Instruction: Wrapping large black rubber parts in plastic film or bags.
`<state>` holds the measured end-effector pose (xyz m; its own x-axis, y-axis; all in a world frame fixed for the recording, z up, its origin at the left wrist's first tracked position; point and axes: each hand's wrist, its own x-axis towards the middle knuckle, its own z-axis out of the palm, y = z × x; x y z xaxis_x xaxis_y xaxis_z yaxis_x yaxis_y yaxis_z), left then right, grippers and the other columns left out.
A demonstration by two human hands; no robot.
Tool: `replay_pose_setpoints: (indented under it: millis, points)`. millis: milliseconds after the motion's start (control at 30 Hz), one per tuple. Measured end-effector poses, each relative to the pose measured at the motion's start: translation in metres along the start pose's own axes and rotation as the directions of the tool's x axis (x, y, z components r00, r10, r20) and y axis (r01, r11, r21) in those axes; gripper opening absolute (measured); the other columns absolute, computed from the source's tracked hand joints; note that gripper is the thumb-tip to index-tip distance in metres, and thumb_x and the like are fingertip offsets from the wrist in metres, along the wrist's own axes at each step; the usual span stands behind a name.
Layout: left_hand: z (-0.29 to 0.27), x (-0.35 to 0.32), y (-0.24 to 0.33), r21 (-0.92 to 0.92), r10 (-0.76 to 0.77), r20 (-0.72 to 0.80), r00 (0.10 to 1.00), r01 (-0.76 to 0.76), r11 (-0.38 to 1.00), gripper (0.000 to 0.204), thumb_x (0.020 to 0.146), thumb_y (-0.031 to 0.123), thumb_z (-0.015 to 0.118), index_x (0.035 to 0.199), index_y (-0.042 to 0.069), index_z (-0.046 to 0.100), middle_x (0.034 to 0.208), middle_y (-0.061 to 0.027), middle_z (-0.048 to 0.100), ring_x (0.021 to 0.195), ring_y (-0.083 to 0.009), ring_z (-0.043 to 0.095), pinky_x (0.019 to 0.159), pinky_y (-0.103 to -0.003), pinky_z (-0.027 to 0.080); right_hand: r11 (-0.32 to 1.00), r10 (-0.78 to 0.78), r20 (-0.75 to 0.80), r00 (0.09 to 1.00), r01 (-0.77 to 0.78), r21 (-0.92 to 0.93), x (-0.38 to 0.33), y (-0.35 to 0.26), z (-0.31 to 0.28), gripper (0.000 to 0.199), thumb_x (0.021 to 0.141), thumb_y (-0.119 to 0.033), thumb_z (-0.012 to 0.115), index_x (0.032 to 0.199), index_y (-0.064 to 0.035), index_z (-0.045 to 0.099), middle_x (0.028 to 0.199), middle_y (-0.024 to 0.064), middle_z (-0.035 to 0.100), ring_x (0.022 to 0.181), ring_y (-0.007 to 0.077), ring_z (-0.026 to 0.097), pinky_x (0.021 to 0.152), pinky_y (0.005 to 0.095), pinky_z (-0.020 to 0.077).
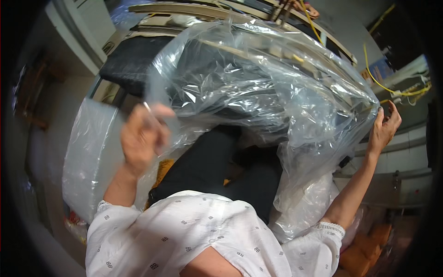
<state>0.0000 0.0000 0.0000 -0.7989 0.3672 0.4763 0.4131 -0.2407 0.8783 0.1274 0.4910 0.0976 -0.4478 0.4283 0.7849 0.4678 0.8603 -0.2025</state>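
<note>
A large clear plastic sheet (pixel 226 94) lies crumpled in front of me, over a dark surface and my lap. At the far right its edge is drawn out to my right hand (pixel 385 128), whose thumb and fingers close on it. My left hand (pixel 144 136) is raised at the left of the sheet, blurred by motion. Its fingers are curled, and a thin shiny sliver shows among them, too smeared to name.
Another length of clear plastic (pixel 85 157) hangs at the left. A black padded piece (pixel 131 62) sits beyond my left hand. Wooden strips (pixel 184 8) lie at the back. A yellow cord (pixel 369 64) runs at the right. Orange-brown material (pixel 369 249) lies lower right.
</note>
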Motion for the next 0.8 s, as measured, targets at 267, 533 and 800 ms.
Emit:
replay_pose_setpoints:
  millis: [267,533,800]
  points:
    - [0.123,-0.029,-0.008,0.068,0.108,0.588,0.802,-0.182,0.981,0.052,0.067,-0.009,0.055,0.118,0.000,0.053,0.082,-0.0121,0.064,0.068,-0.0261,0.064,0.060,-0.030,0.051,0.213,-0.370,0.755,0.541,-0.742,0.636,-0.092,-0.154,-0.005,0.044,0.090,-0.020,0.051,0.128,-0.0005,0.040,0.114,0.0092,0.051,0.094,0.0130,0.055,0.077,0.0256,0.0453]
    - [0.167,-0.043,-0.029,0.130,0.108,0.675,0.730,-0.261,0.956,0.048,0.068,-0.009,0.059,0.115,-0.001,0.053,0.075,-0.0106,0.061,0.061,-0.0238,0.060,0.056,-0.033,0.049,-0.046,-0.263,0.782,0.565,-0.817,0.575,-0.119,-0.151,0.023,0.033,0.086,-0.009,0.057,0.113,-0.0006,0.040,0.092,0.0060,0.051,0.074,0.0105,0.054,0.063,0.0218,0.0469]
    - [0.184,-0.036,-0.033,0.145,0.078,0.818,0.570,-0.334,0.931,0.039,0.074,0.008,0.066,0.110,0.002,0.055,0.076,-0.0068,0.061,0.062,-0.0208,0.059,0.054,-0.030,0.048,-0.061,-0.280,0.865,0.416,-0.907,0.416,-0.128,-0.130,0.031,0.018,0.089,-0.013,0.052,0.103,-0.0022,0.055,0.070,-0.0025,0.049,0.057,0.0029,0.039,0.051,0.0173,0.0315]
